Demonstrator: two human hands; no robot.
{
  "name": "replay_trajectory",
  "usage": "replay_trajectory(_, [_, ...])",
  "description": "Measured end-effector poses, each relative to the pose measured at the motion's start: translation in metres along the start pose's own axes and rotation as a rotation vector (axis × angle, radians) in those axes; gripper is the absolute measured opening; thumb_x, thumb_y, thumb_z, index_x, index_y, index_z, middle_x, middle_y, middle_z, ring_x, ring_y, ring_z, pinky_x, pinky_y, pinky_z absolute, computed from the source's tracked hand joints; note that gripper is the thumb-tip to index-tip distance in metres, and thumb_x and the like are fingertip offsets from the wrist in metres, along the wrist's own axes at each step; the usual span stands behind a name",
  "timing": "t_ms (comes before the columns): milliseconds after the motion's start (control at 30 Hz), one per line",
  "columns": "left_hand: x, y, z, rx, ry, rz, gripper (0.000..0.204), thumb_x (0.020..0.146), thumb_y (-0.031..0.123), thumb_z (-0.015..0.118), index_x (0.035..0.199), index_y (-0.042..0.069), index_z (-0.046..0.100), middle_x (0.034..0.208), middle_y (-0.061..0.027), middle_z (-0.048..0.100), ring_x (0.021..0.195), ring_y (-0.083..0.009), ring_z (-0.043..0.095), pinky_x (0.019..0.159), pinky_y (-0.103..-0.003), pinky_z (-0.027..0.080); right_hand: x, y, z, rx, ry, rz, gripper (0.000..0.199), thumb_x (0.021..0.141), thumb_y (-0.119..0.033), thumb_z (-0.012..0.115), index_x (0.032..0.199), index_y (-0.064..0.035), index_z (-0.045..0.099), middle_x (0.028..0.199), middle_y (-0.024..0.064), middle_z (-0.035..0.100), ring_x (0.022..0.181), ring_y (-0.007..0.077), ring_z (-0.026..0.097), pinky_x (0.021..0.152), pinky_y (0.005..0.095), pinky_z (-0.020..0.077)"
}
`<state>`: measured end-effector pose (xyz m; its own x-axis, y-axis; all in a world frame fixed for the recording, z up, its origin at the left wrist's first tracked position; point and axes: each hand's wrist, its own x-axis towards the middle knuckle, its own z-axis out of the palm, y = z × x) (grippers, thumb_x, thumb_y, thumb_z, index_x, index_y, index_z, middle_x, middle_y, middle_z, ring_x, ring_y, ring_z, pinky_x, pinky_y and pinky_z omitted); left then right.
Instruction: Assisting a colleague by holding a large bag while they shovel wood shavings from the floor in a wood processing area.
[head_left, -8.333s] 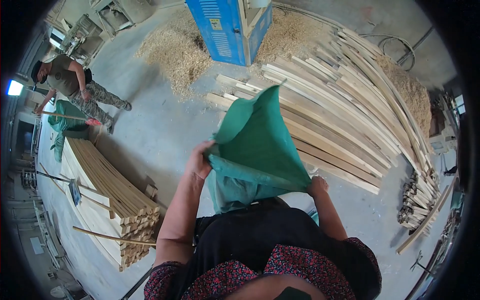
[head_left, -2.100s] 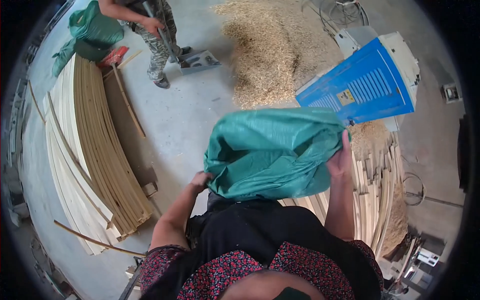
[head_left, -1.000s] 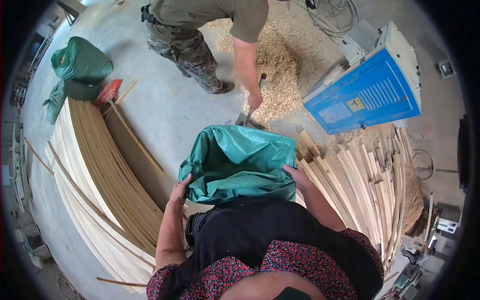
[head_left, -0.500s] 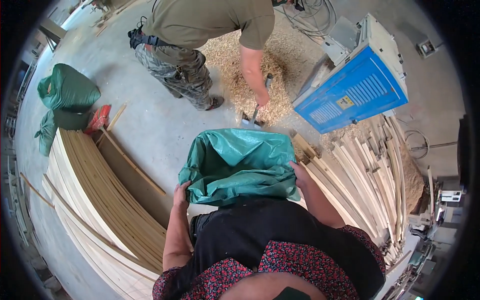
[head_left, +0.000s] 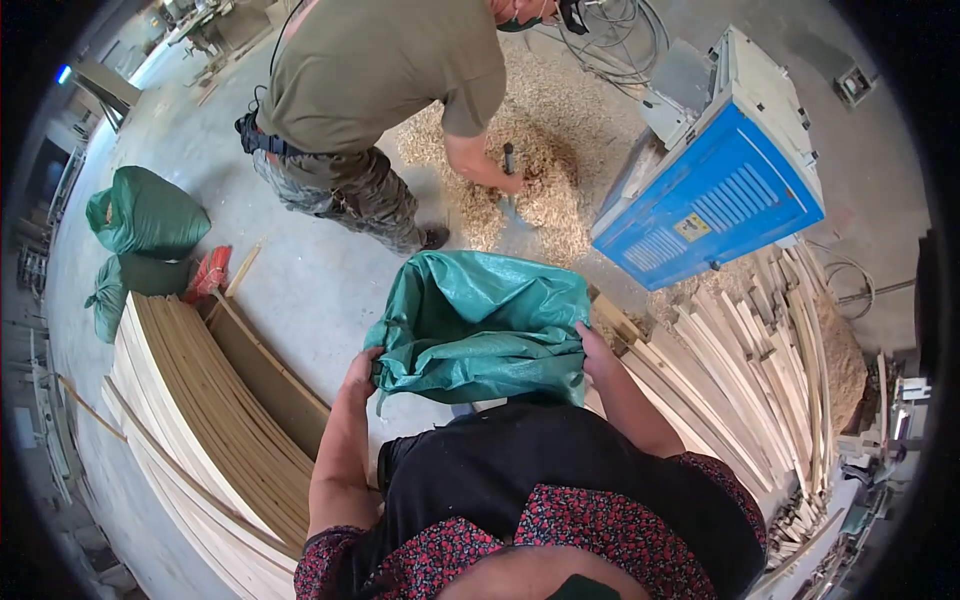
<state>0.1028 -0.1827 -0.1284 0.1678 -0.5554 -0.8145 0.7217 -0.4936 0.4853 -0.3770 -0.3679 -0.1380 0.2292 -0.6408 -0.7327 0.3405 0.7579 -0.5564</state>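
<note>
I hold a green woven sack (head_left: pixel 478 325) open in front of my body. My left hand (head_left: pixel 358 372) grips its rim on the left and my right hand (head_left: pixel 590 350) grips the rim on the right, so the mouth faces up and forward. Just beyond the sack a person in an olive shirt (head_left: pixel 385 75) bends over a heap of wood shavings (head_left: pixel 535 150), one hand on a tool handle (head_left: pixel 508 165) stuck in the heap.
A blue machine (head_left: pixel 715 190) stands at the right, behind the shavings. Loose wooden slats (head_left: pixel 740 370) lie piled at my right, a stack of long boards (head_left: pixel 200 420) at my left. Filled green sacks (head_left: pixel 145 215) sit at the far left on the concrete floor.
I have turned and come closer to the shavings heap and the bending person. The sack has dropped from chest height to a low, open-mouthed hold, both hands still on its rim.
</note>
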Motion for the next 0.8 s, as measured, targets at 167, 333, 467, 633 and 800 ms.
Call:
replay_trajectory(167, [0.026,0.026,0.092,0.329,0.322,0.361,0.054,0.082,0.018,0.07,0.126,0.0,0.043,0.104,-0.0152,0.061,0.087,-0.0237,0.062,0.077,-0.035,0.052,0.075,-0.042,-0.016,-0.569,0.327,-0.182,0.039,0.096,-0.026,0.053,0.13,-0.0073,0.051,0.122,0.015,0.059,0.105,0.0308,0.06,0.091,0.0445,0.0471])
replay_trajectory(333, [0.054,0.035,0.162,0.361,0.255,0.425,0.063,0.078,0.007,0.072,0.13,0.01,0.036,0.107,-0.0158,0.059,0.091,-0.0204,0.059,0.078,-0.033,0.051,0.135,-0.092,-0.014,-0.772,0.286,-0.23,0.04,0.092,-0.024,0.057,0.129,-0.0093,0.053,0.117,0.0129,0.061,0.106,0.0271,0.058,0.091,0.0411,0.0472])
replay_trajectory(467, [0.081,0.045,0.173,0.974,0.214,0.901,0.043,0.077,0.001,0.06,0.119,0.012,0.054,0.1,-0.0153,0.066,0.096,-0.0276,0.064,0.085,-0.035,0.05,0.153,-0.121,0.008,-1.043,0.303,-0.443,0.065,0.077,-0.014,0.065,0.138,-0.0132,0.044,0.14,0.0189,0.043,0.125,0.0411,0.044,0.104,0.041,0.038])
replay_trajectory(633, [0.116,0.057,0.156,0.924,0.26,0.522,0.042,0.079,0.004,0.05,0.119,0.005,0.064,0.114,-0.0205,0.065,0.11,-0.0297,0.06,0.095,-0.034,0.045,0.133,-0.124,0.053,-1.981,0.015,-0.724,0.094,0.075,-0.022,0.067,0.151,-0.0252,0.013,0.147,0.0202,0.035,0.134,0.0429,0.033,0.109,0.0551,0.0265])
replay_trajectory(800, [0.156,0.075,0.148,0.753,0.169,0.425,0.056,0.078,0.01,0.064,0.13,-0.005,0.051,0.12,-0.0189,0.062,0.113,-0.0268,0.059,0.099,-0.033,0.043,0.119,-0.069,0.088,-1.809,-0.374,-0.063,0.061,0.083,-0.031,0.056,0.141,-0.0249,0.041,0.13,0.0178,0.054,0.13,0.0367,0.041,0.11,0.0588,0.0149])
